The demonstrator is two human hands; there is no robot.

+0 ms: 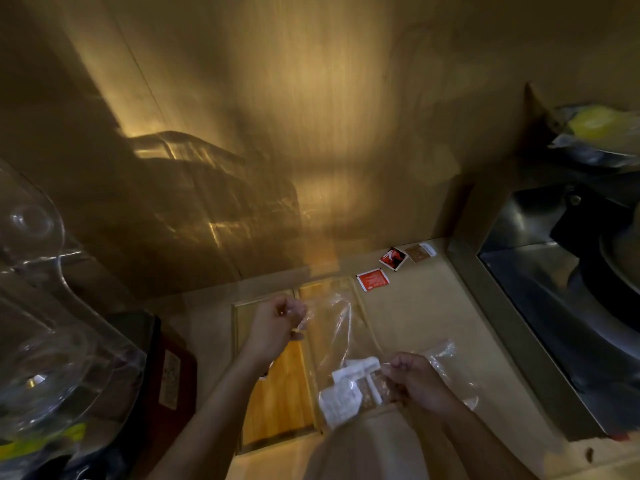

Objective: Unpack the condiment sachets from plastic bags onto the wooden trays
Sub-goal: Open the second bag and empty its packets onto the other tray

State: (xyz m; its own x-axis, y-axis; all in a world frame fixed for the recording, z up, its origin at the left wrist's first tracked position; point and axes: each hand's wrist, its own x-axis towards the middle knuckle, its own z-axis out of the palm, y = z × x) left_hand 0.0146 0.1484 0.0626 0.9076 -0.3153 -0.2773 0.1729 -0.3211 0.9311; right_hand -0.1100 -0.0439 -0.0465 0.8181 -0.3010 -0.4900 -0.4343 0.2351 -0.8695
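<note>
A clear plastic bag (337, 327) is stretched between both hands above two wooden trays (277, 393) set side by side on the counter. My left hand (275, 323) pinches the bag's upper left edge. My right hand (415, 381) grips its lower right edge. Several white and brown condiment sachets (349, 389) lie bunched in the bag's bottom, just left of my right hand. A second clear bag (446, 362) shows behind my right hand.
Three loose sachets lie on the counter beyond the trays: a red one (372, 279), a red-and-black one (393, 258) and a brown one (419, 252). A metal sink (554, 306) is at the right. Clear plastic containers (41, 323) crowd the left. A wooden wall stands behind.
</note>
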